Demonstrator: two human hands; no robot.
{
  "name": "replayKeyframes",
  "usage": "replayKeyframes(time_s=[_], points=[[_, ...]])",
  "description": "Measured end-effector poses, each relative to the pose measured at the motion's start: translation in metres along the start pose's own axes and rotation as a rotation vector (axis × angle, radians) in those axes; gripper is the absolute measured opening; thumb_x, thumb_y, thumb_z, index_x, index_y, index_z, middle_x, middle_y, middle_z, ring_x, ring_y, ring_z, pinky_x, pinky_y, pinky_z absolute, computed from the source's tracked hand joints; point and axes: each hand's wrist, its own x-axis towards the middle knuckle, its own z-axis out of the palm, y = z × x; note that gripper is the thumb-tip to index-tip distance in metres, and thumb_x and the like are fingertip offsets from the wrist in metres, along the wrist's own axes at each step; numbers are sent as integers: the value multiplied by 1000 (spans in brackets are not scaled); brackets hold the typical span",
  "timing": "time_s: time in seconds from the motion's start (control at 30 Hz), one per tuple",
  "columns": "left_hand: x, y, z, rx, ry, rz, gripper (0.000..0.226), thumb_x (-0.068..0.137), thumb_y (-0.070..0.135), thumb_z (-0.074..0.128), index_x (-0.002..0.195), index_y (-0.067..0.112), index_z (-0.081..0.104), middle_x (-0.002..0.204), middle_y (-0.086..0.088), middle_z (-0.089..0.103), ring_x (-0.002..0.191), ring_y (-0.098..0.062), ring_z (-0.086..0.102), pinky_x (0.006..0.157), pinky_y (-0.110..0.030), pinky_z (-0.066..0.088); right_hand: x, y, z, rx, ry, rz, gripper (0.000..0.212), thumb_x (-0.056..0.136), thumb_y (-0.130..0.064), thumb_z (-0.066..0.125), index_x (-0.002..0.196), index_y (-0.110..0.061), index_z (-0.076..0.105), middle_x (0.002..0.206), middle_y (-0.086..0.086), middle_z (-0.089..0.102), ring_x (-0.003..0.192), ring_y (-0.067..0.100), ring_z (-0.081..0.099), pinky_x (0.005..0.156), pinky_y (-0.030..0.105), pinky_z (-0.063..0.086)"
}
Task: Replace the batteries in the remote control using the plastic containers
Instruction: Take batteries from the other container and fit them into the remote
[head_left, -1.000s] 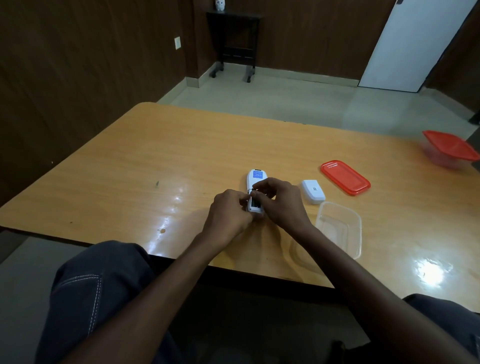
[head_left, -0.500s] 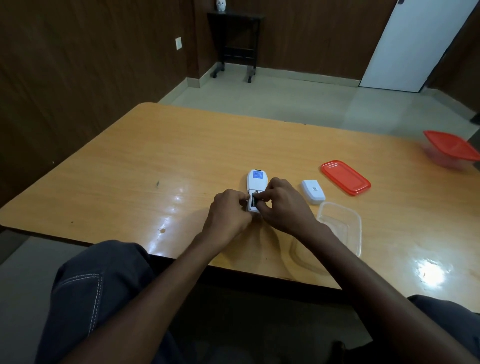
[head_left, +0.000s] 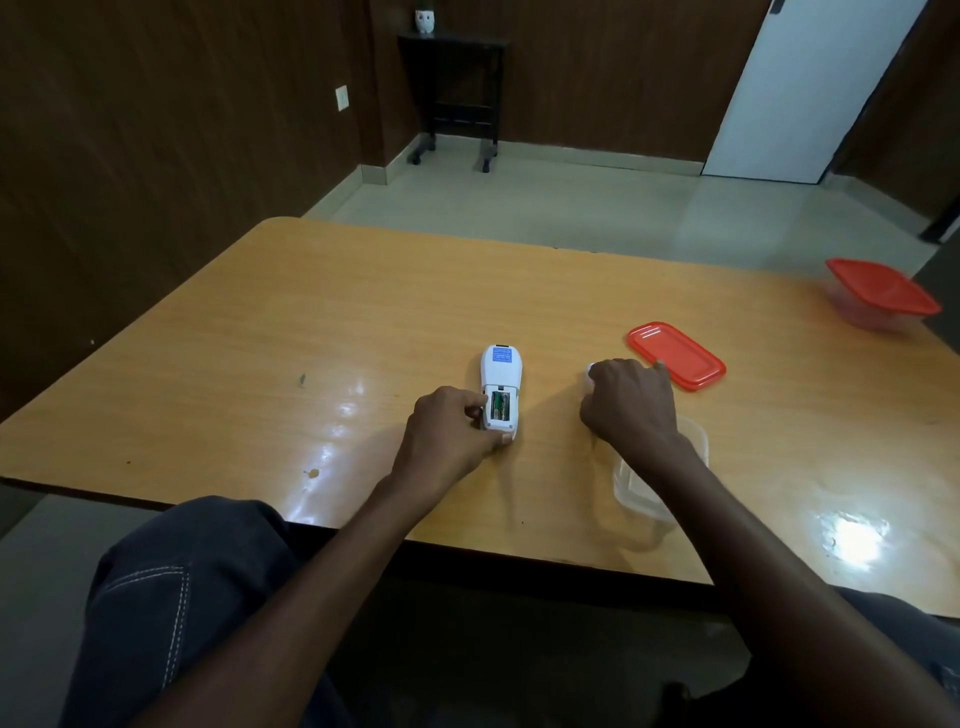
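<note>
The white remote (head_left: 500, 371) lies face down on the wooden table (head_left: 311, 322). Its battery bay is uncovered and two batteries (head_left: 501, 406) sit side by side in it. My left hand (head_left: 451, 436) grips the remote's near end, thumb at its left side. My right hand (head_left: 626, 402) rests to the right, over the white battery cover (head_left: 588, 371), of which only a sliver shows. Whether the fingers have closed on the cover is hidden. A clear plastic container (head_left: 696, 441) lies under my right wrist. Its red lid (head_left: 675, 355) lies just beyond the hand.
A second clear container with a red lid (head_left: 883, 293) stands at the table's far right edge. The near table edge runs just above my knees. A dark stand (head_left: 454, 98) and a white door (head_left: 810, 88) are across the floor.
My right hand has left the remote's battery bay and moved right onto the battery cover. The two batteries are now exposed. My left hand stays on the remote.
</note>
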Motion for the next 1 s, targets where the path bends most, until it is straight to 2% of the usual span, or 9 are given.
replayKeyframes(time_s=[0.07, 0.13, 0.27, 0.37, 0.47, 0.57, 0.73, 0.87, 1.0], points=[[0, 0, 1, -1, 1, -1, 46, 72, 29, 87, 116, 22, 75, 110, 0, 75, 95, -11, 66, 75, -21, 44, 0, 0, 1, 118, 52, -11, 24, 79, -8, 57, 95, -12, 75, 97, 6, 74, 87, 31, 67, 83, 38, 50], [-1, 1, 0, -11, -1, -2, 43, 71, 28, 87, 112, 22, 77, 106, 1, 76, 85, -9, 64, 75, -23, 49, -4, -5, 0, 250, 73, -2, 25, 77, -12, 64, 100, -10, 75, 102, 7, 72, 89, 31, 66, 68, 34, 45], [3, 0, -3, -119, -39, -91, 47, 71, 27, 87, 116, 22, 75, 104, 3, 75, 80, -11, 66, 80, -28, 56, -12, -21, -12, 555, 61, 49, 41, 73, -28, 77, 112, -14, 73, 111, 6, 67, 100, 24, 62, 72, 29, 36], [9, -2, -3, -277, -78, -226, 35, 80, 20, 70, 115, 17, 75, 86, -3, 74, 65, -23, 64, 74, -35, 58, -20, -38, -21, 679, 31, 33, 41, 73, -33, 79, 110, -16, 75, 113, 4, 68, 100, 19, 63, 75, 28, 39], [12, -1, -3, -424, -81, -322, 23, 86, 22, 60, 93, 11, 79, 74, -15, 71, 63, -25, 57, 63, -35, 49, -35, -53, -15, 641, -22, -33, 40, 74, -41, 79, 108, -19, 76, 108, 1, 68, 92, 16, 61, 68, 28, 38], [11, 3, -3, -516, -58, -361, 24, 91, 15, 51, 79, 15, 71, 67, -13, 64, 62, -27, 52, 61, -37, 45, -43, -59, -7, 583, 28, -88, 37, 79, -45, 76, 107, -22, 76, 103, 2, 66, 82, 17, 60, 59, 25, 36], [12, 3, -1, -557, -35, -372, 21, 93, 12, 48, 88, 18, 67, 70, -14, 68, 59, -28, 52, 59, -38, 44, -50, -65, -1, 501, 83, -182, 42, 86, -38, 70, 122, -16, 72, 117, 5, 64, 89, 26, 65, 70, 35, 52], [13, 4, -1, -456, 2, -355, 21, 92, 19, 50, 84, 15, 69, 80, -14, 75, 60, -27, 56, 61, -38, 49, -54, -71, 10, 312, 93, -270, 35, 93, -35, 59, 117, -12, 68, 125, 10, 58, 93, 29, 61, 62, 32, 42], [12, 4, -2, -395, 72, -307, 25, 91, 19, 47, 85, 19, 71, 81, -4, 71, 65, -24, 65, 72, -38, 58, -55, -73, 16, 309, 118, -267, 32, 93, -32, 57, 114, -9, 66, 124, 13, 57, 95, 30, 57, 64, 31, 38]])
